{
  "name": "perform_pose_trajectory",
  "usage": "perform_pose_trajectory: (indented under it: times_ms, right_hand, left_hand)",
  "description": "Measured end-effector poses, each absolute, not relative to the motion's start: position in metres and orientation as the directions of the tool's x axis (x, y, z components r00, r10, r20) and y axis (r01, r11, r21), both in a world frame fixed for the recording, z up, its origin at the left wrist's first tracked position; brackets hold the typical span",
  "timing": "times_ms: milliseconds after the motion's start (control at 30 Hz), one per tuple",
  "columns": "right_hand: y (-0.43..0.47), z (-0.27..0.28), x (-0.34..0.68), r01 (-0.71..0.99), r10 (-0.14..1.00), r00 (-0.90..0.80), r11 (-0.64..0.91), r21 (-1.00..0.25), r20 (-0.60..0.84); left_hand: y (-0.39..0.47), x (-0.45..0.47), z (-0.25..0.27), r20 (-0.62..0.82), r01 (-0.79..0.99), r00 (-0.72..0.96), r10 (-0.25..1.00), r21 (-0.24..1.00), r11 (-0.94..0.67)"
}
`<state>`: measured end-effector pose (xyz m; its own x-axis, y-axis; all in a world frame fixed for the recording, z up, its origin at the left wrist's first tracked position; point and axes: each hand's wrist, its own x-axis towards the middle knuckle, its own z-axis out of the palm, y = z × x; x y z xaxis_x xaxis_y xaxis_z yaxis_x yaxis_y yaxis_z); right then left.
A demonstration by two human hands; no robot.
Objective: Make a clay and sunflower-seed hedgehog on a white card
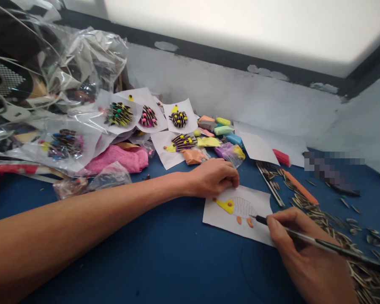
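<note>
A white paper (221, 215) lies on the blue table, bearing a drawn hedgehog (240, 207). Its snout is yellow clay, with brown clay dots and feet, and its body is filled with pencil-like scribbled lines. My right hand (307, 249) is closed round a black pen (299, 236), whose tip touches the hedgehog's rear lower outline. At the paper's upper left edge rests my left hand (213, 177), its fingers curled under; whatever they hold, if anything, is hidden. Just beyond it lies an orange clay packet (193, 156).
Sunflower seeds (323, 221) are strewn on the right, near an orange stick (300, 188) and metal tweezers (270, 185). Coloured clay packets (223, 131) lie at the back. Finished hedgehog cards (179, 118), a pink cloth (120, 159) and clear plastic (95, 55) crowd the left.
</note>
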<state>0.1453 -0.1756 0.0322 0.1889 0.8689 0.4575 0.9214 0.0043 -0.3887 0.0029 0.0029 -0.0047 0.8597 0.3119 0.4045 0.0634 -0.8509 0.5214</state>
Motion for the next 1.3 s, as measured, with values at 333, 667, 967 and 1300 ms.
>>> perform_pose_trajectory:
  times_ms: [333,667,967,1300]
  right_hand:
    - [-0.176,0.034,0.144,0.928,0.869,0.166,0.023,-0.373,0.466]
    - [-0.177,0.033,0.147,0.933,0.874,0.175,0.0,-0.359,0.454]
    - [-0.186,0.036,0.155,0.94,0.845,0.232,-0.068,-0.334,0.482]
    - [-0.179,0.037,0.147,0.917,0.865,0.243,-0.058,-0.394,0.438]
  left_hand:
    - [0.002,0.003,-0.004,0.401,0.067,0.861,0.312,0.52,-0.852]
    - [0.003,0.003,-0.004,0.402,0.06,0.864,0.304,0.517,-0.854]
    - [-0.001,0.004,-0.005,0.374,0.144,0.873,0.313,0.415,-0.898]
    - [-0.001,0.003,-0.006,0.377,0.148,0.872,0.314,0.408,-0.901]
